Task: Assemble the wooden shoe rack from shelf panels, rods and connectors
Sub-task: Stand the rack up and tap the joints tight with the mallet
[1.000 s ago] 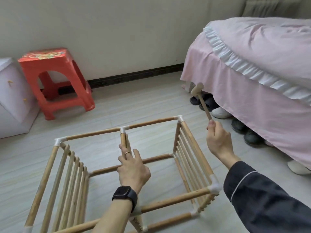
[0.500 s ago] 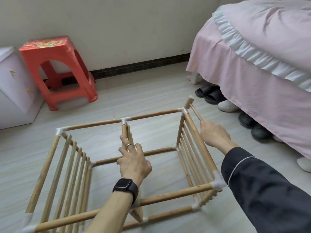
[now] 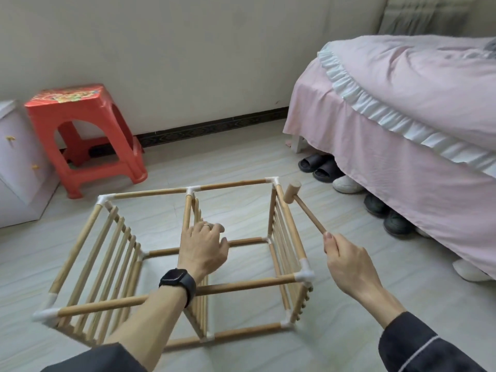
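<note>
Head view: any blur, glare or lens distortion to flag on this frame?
Head view: soft, even light, no glare or hard shadows; left hand fingertips blurred, mallet and shoe rack rods fairly sharp; wide-angle bend visible in the skirting board and the bed edge.

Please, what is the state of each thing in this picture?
shoe rack: assembled, lying on its side.
mallet: in the air, head near rack's far right corner.
right hand: grips mallet handle.
left hand: holds middle panel.
red stool: upright.
</note>
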Demonstrator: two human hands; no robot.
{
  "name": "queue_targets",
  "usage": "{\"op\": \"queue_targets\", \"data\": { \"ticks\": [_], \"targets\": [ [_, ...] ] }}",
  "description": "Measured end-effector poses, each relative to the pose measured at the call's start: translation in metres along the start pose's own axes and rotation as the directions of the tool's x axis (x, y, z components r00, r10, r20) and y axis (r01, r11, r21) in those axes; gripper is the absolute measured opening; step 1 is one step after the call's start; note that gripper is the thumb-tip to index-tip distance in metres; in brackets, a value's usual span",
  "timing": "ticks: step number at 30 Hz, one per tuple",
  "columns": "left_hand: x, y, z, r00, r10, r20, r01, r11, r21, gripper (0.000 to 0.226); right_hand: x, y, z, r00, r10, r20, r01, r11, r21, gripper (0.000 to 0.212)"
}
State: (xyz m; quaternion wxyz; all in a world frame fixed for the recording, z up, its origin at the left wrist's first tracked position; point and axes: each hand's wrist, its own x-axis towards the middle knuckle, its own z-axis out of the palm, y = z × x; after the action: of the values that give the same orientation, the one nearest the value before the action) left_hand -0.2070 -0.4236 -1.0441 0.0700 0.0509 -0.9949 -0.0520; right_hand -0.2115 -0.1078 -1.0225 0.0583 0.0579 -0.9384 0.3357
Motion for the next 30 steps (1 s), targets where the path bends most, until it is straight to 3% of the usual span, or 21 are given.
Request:
{"op": "queue_targets", "data": {
  "ticks": [2, 4, 7, 10, 13, 16, 18, 20, 21, 25, 28, 30],
  "targets": [
    [-0.021, 0.030, 0.002, 0.991, 0.131, -0.001, -0.130, 0.986, -0.106, 0.036, -0.028, 0.006, -0.004, 1.000, 0.010, 0.008, -0.010, 0.999, 0.053, 0.048],
    [-0.046, 0.059, 0.009, 0.968, 0.249, 0.016, -0.243, 0.958, -0.149, 0.051, -0.058, 0.012, -0.005, 1.000, 0.005, 0.010, -0.005, 0.996, 0.091, 0.048],
    [-0.076, 0.080, 0.023, 0.940, 0.339, 0.041, -0.336, 0.940, -0.066, 0.045, -0.095, 0.023, -0.005, 1.000, -0.005, 0.006, 0.004, 0.990, 0.138, 0.047],
    [-0.082, 0.080, 0.031, 0.948, 0.315, 0.056, -0.318, 0.947, 0.055, 0.025, -0.119, 0.032, -0.007, 1.000, -0.023, 0.012, 0.021, 0.992, 0.120, 0.046],
    [-0.075, 0.083, 0.029, 0.959, 0.268, 0.097, -0.272, 0.962, 0.031, 0.010, -0.133, 0.034, -0.009, 0.998, -0.061, -0.029, 0.064, 0.990, 0.126, 0.042],
    [-0.073, 0.086, 0.029, 0.966, 0.243, 0.085, -0.247, 0.968, 0.036, 0.012, -0.144, 0.034, -0.010, 0.985, -0.111, -0.135, 0.122, 0.989, 0.081, 0.037],
    [-0.075, 0.086, 0.029, 0.967, 0.245, 0.072, -0.248, 0.967, 0.052, 0.013, -0.146, 0.035, -0.009, 0.994, -0.097, -0.059, 0.091, 0.991, -0.099, 0.039],
    [-0.076, 0.087, 0.029, 0.968, 0.243, 0.068, -0.247, 0.967, 0.066, 0.015, -0.149, 0.038, -0.007, 0.994, -0.016, 0.109, 0.041, 0.971, -0.235, 0.043],
    [-0.077, 0.087, 0.029, 0.968, 0.241, 0.067, -0.246, 0.967, 0.069, 0.016, -0.149, 0.038, -0.006, 0.993, -0.005, 0.120, 0.030, 0.979, -0.204, 0.044],
    [-0.079, 0.088, 0.030, 0.971, 0.236, 0.041, -0.238, 0.968, 0.074, 0.012, -0.153, 0.032, -0.010, 0.993, -0.083, -0.085, 0.081, 0.996, -0.029, 0.036],
    [-0.080, 0.089, 0.032, 0.969, 0.248, 0.009, -0.248, 0.963, 0.106, 0.011, -0.150, 0.030, -0.012, 0.991, -0.012, 0.134, 0.041, 0.976, -0.213, 0.040],
    [-0.080, 0.092, 0.033, 0.969, 0.248, -0.002, -0.245, 0.959, 0.141, 0.013, -0.146, 0.031, -0.015, 0.992, -0.005, 0.123, 0.031, 0.976, -0.214, 0.044]
  ]
}}
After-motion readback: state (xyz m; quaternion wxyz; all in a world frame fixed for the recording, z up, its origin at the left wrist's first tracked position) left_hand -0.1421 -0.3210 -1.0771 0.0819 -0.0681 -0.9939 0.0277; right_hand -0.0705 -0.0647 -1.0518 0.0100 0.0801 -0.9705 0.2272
